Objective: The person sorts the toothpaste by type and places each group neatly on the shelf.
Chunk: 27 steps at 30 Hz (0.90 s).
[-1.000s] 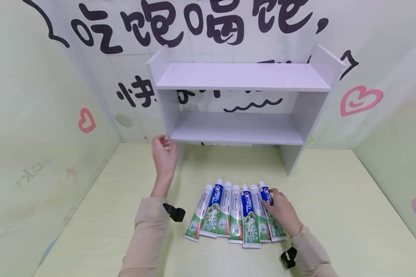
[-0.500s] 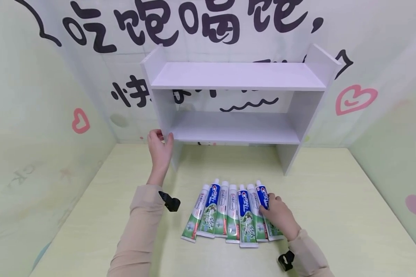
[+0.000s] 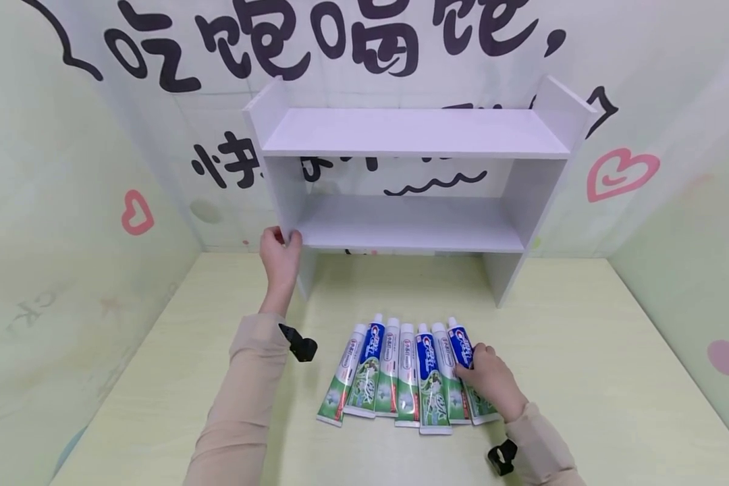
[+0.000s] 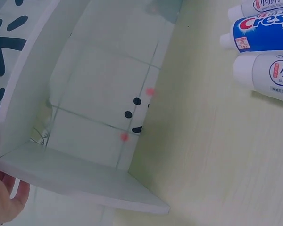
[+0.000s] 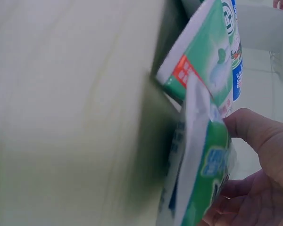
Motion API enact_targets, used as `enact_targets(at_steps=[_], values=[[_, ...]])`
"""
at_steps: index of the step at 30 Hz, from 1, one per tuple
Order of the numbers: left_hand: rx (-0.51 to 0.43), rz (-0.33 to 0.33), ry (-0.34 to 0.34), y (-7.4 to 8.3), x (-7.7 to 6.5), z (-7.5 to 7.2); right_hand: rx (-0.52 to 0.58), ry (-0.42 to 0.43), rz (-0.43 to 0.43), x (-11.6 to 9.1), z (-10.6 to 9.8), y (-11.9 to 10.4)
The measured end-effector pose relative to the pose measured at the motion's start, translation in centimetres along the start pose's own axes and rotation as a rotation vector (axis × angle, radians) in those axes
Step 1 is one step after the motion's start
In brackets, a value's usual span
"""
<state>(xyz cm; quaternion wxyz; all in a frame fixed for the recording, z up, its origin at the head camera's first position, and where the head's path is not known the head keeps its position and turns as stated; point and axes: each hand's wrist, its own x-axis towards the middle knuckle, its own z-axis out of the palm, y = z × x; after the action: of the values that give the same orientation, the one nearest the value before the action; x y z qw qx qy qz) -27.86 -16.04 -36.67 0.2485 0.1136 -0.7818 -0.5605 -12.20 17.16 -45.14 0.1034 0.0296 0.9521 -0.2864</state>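
Observation:
A white two-tier shelf (image 3: 414,224) stands on the table against the back wall. At its left side panel my left hand (image 3: 280,262) grips the front edge, thumb inward and fingers round the outer face; its fingers (image 4: 20,197) show at the bottom left of the left wrist view. Several toothpaste tubes (image 3: 407,378) lie side by side in front of the shelf, caps toward it. My right hand (image 3: 493,383) holds the rightmost toothpaste tube (image 3: 461,343), blue and green, with the thumb across its near side. In the right wrist view this tube's crimped end (image 5: 193,122) overlaps its neighbour.
Both shelf boards are bare. The pale table (image 3: 589,351) extends to either side of the tubes. Printed walls (image 3: 85,169) enclose it at the left, back and right. A black wrist camera (image 3: 300,344) sits on the left sleeve.
My left hand has moved slightly up and closed onto the shelf's side panel. The right hand stays at the rightmost tube, its grip a little tighter. The head view has shifted slightly.

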Motion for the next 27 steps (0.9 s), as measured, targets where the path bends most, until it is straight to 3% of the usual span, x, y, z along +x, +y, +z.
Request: enact_targets(at_steps=[8,15,27], values=[[-0.132,-0.104,0.018,-1.0,0.3,0.1,0.101,-0.038,0.021,0.1,-0.3,0.5],[-0.142,-0.080,0.013,-1.7,0.4,0.2,0.179,-0.062,0.045,0.4,-0.6,1.0],[-0.121,-0.104,-0.019,-1.2,0.0,0.9,0.238,-0.054,0.055,1.2,-1.6,0.8]])
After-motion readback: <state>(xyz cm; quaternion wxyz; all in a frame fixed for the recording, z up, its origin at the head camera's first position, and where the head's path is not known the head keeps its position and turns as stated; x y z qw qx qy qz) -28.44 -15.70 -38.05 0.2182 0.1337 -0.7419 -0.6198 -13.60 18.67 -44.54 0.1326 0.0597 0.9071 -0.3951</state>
